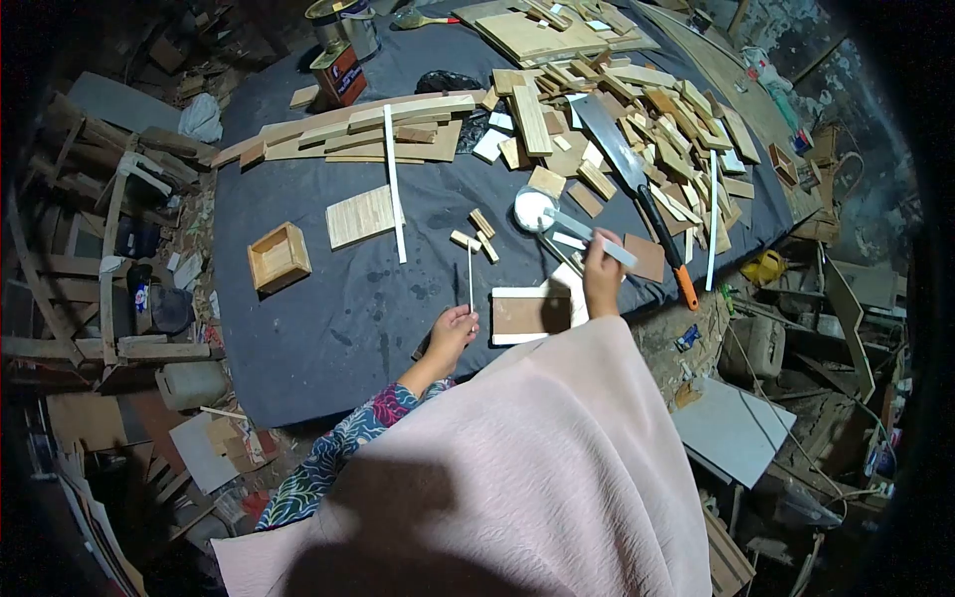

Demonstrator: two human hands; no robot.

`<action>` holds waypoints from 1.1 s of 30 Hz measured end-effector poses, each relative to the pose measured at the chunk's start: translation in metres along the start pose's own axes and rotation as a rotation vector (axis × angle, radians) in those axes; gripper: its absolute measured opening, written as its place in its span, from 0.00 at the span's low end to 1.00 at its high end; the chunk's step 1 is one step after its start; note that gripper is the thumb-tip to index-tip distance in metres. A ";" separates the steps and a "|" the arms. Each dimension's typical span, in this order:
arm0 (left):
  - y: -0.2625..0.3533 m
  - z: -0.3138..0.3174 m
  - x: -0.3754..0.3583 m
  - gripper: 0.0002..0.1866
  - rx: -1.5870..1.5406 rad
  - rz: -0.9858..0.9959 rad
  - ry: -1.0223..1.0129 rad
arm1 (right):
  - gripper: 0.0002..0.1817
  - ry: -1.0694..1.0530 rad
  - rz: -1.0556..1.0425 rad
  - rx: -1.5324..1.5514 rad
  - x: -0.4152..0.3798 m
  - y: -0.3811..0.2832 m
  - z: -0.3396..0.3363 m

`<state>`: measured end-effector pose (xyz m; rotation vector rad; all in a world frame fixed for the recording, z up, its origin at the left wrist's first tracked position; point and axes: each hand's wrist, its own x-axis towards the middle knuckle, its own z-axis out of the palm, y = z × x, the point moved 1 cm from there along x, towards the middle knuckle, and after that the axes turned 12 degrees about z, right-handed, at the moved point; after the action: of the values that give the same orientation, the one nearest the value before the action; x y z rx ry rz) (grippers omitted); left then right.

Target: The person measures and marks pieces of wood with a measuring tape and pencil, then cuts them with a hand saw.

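Left hand: your left hand (454,333) is closed around the lower end of a thin pale strip (471,279), which points away from you; whether its far tip touches the small blocks (482,222) there, you cannot tell.
Right hand: your right hand (603,271) grips a flat pale stick (587,235), its far end at the edge of the white tub (534,207); whether it dips in is unclear.
Shallow tray: the brown-based, white-edged tray (531,316) lies between your hands, close to your pale garment (517,448).
Obstruction, right: a handsaw (614,142) lies partly over the heap of offcuts (676,129), its orange-ended handle reaching down beyond your right hand.
Left of table: a small open wooden box (279,259) stands near a slatted panel (360,218); a long white strip (394,189) crosses the panel's right side.
Far side: a red-and-black can (340,77) stands near stacked boards (378,129).
Surface: a dark cloth (338,348) covers the table, spotted with marks near the panel.
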<state>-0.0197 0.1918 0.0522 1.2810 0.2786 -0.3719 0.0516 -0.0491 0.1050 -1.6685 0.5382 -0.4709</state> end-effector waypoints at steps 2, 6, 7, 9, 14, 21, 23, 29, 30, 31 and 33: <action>0.000 -0.002 0.000 0.17 -0.016 0.010 0.024 | 0.09 -0.047 -0.164 -0.125 0.020 0.016 0.017; -0.001 -0.008 -0.001 0.16 0.000 0.011 0.070 | 0.09 -0.080 -0.136 -0.151 0.031 0.024 0.037; -0.002 -0.009 -0.002 0.15 -0.003 0.013 0.072 | 0.09 -0.105 -0.016 -0.108 0.033 0.030 0.038; -0.002 -0.011 -0.004 0.15 -0.006 0.012 0.084 | 0.08 -0.103 0.044 0.003 0.035 0.040 0.038; -0.002 -0.011 -0.006 0.15 -0.013 0.003 0.114 | 0.10 0.002 0.373 0.604 0.027 0.042 0.002; -0.003 -0.011 -0.006 0.16 -0.018 0.026 0.068 | 0.09 -0.138 0.391 0.516 -0.046 0.047 -0.047; -0.003 -0.009 -0.004 0.16 -0.001 0.019 0.052 | 0.09 -0.144 0.447 0.450 -0.063 0.059 -0.049; 0.001 -0.005 -0.003 0.15 0.048 0.005 0.019 | 0.08 -0.126 0.414 0.341 -0.082 0.065 -0.048; 0.000 -0.006 -0.003 0.15 0.051 0.005 0.010 | 0.08 -0.067 0.445 0.344 -0.082 0.066 -0.051; -0.002 -0.007 -0.003 0.15 0.038 0.008 0.001 | 0.08 -0.044 0.459 0.365 -0.082 0.063 -0.055; -0.003 -0.008 -0.003 0.15 0.025 0.010 -0.013 | 0.08 -0.040 0.438 0.383 -0.081 0.064 -0.054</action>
<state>-0.0235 0.1991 0.0480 1.3032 0.2575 -0.3763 -0.0511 -0.0531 0.0496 -1.1495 0.7133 -0.2004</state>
